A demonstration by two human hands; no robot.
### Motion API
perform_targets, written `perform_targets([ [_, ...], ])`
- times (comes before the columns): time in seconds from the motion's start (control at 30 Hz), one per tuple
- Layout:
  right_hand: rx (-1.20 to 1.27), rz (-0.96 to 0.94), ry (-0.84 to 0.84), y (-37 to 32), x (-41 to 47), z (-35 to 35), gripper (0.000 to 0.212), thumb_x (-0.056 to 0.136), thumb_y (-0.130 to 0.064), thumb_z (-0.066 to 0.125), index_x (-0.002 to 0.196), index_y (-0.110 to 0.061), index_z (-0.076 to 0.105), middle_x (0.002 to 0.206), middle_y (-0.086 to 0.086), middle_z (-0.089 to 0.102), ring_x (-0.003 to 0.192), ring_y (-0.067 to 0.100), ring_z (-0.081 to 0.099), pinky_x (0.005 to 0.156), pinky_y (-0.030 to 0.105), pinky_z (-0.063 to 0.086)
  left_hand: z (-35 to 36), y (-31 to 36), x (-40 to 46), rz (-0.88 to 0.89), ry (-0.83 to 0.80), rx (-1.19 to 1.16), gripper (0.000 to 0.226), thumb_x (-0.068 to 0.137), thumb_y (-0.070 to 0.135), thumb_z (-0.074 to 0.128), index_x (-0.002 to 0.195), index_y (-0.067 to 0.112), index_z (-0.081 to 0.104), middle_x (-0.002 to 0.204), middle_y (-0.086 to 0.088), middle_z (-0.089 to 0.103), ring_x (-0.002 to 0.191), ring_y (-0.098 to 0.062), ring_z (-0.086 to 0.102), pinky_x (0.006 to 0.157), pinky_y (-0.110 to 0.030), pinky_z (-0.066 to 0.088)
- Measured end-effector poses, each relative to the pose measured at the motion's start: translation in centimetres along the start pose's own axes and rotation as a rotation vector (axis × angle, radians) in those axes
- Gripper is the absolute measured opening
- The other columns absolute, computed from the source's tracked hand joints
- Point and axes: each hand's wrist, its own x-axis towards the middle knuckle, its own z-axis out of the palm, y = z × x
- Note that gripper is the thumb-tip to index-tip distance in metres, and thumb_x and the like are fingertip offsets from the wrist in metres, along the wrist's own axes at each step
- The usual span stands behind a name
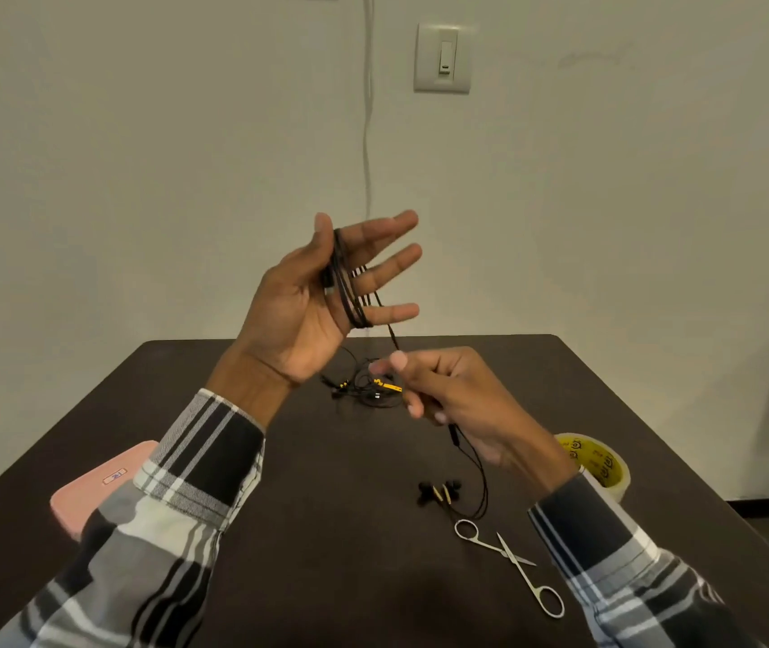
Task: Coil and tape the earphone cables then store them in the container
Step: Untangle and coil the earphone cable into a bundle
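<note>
Item one, as I see it from my remote seat: the left hand, raised above the bench with the palm toward me and the fingers spread straight. A black earphone cable is looped several times around them, crossing the palm side at the base of the fingers and passing behind them; the thumb stands upright beside the loops, pressing them. I count this hand as grasping the coil by the wrap and the thumb.

Item two: the right hand, lower and nearer the bench, fingers curled. Its thumb and forefinger pinch the same cable just below the coil; the strand runs taut between the two hands. From under this hand the cable hangs down to the bench and ends in a pair of black-and-gold earbuds lying near the front.

Item three: a second, tangled earphone set with yellow parts, on the bench beyond the hands — untouched.

Other stock on the bench: small steel scissors, just in front of the earbuds; a roll of clear tape with a yellow core, right of the right wrist; a pink container at the left, partly hidden by the plaid sleeve.
</note>
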Motion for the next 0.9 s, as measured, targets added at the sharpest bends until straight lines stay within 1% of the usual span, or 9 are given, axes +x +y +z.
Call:
perform_targets([
  [0.2,-0.164,0.044,-0.073,0.0,-2.1,-0.2,0.027,0.098,-0.037,0.060,0.116,-0.021,0.074,0.059,0.001,0.060,0.046,0.002,0.042,0.048,0.015,0.034,-2.0,-1.2,0.8,0.069,0.291,0.151,0.051,0.107,0.038,0.028,0.132,0.004,0.056,0.143,-0.007,0.056,0.132,-0.028,0.053,0.090,-0.051,0.055],
  [0.33,-0.293,0.025,-0.076,-1.4,-3.0,-1.2,0.022,0.100,-0.027,0.061,0.112,-0.015,0.074,0.054,-0.003,0.059,0.046,-0.001,0.047,0.052,0.007,0.038,-3.5,-1.9,0.2,0.060,0.392,0.365,0.045,0.105,0.039,0.034,0.125,0.012,0.063,0.141,0.003,0.058,0.135,-0.021,0.050,0.092,-0.051,0.055],
  [0.5,-0.461,-0.028,-0.005,-3.9,-3.2,-2.8,0.017,0.095,-0.032,0.065,0.088,-0.021,0.076,0.053,-0.001,0.062,0.050,0.004,0.046,0.054,0.014,0.035,-4.1,-3.3,-0.8,-0.007,0.322,0.710,0.037,0.095,0.049,0.042,0.115,0.031,0.066,0.140,0.015,0.056,0.131,-0.005,0.050,0.098,-0.042,0.053],
  [0.57,-0.517,-0.054,0.041,-5.1,-3.1,-3.4,0.017,0.093,-0.035,0.067,0.085,-0.024,0.076,0.054,0.001,0.064,0.051,0.005,0.048,0.052,0.016,0.036,-4.3,-3.8,-1.0,-0.029,0.260,0.917,0.034,0.100,0.046,0.040,0.114,0.029,0.066,0.139,0.018,0.056,0.122,-0.002,0.053,0.103,-0.038,0.049],
  [0.67,-0.554,-0.128,0.096,-6.8,-2.6,-4.0,0.021,0.091,-0.034,0.069,0.080,-0.018,0.076,0.054,0.001,0.065,0.046,0.002,0.047,0.051,0.012,0.036,-4.5,-4.4,-1.3,-0.127,0.145,1.144,0.051,0.099,0.052,0.038,0.124,0.017,0.066,0.133,0.015,0.059,0.122,0.005,0.053,0.111,-0.034,0.040],
  [0.73,-0.565,-0.166,0.128,-7.6,-2.0,-4.4,0.022,0.091,-0.032,0.070,0.077,-0.015,0.075,0.053,0.002,0.065,0.045,0.002,0.045,0.049,0.010,0.034,-4.3,-4.8,-1.7,-0.216,0.061,1.136,0.058,0.096,0.060,0.039,0.121,0.017,0.069,0.107,0.012,0.068,0.100,-0.001,0.062,0.096,-0.036,0.051],
  [0.77,-0.569,-0.180,0.133,-8.0,-1.7,-4.6,0.023,0.091,-0.032,0.070,0.077,-0.015,0.076,0.053,0.003,0.064,0.046,0.003,0.044,0.049,0.010,0.033,-4.0,-5.0,-2.0,-0.267,0.025,1.081,0.059,0.095,0.060,0.039,0.120,0.016,0.070,0.097,0.014,0.070,0.089,-0.002,0.063,0.083,-0.030,0.052],
  [0.83,-0.576,-0.197,0.122,-8.5,-1.1,-4.9,0.023,0.090,-0.033,0.071,0.078,-0.015,0.076,0.054,0.004,0.065,0.048,0.006,0.045,0.050,0.014,0.034,-3.6,-5.4,-2.5,-0.386,-0.029,0.899,0.058,0.095,0.053,0.040,0.121,0.009,0.068,0.109,0.012,0.073,0.100,-0.004,0.068,0.081,-0.030,0.056],
  [0.9,-0.575,-0.210,0.098,-8.7,-0.5,-5.1,0.024,0.090,-0.035,0.071,0.079,-0.014,0.076,0.054,0.004,0.065,0.050,0.010,0.048,0.055,0.024,0.042,-3.2,-5.8,-3.2,-0.459,-0.083,0.711,0.055,0.097,0.049,0.040,0.121,0.008,0.067,0.127,0.005,0.068,0.116,-0.016,0.065,0.085,-0.039,0.059],
])
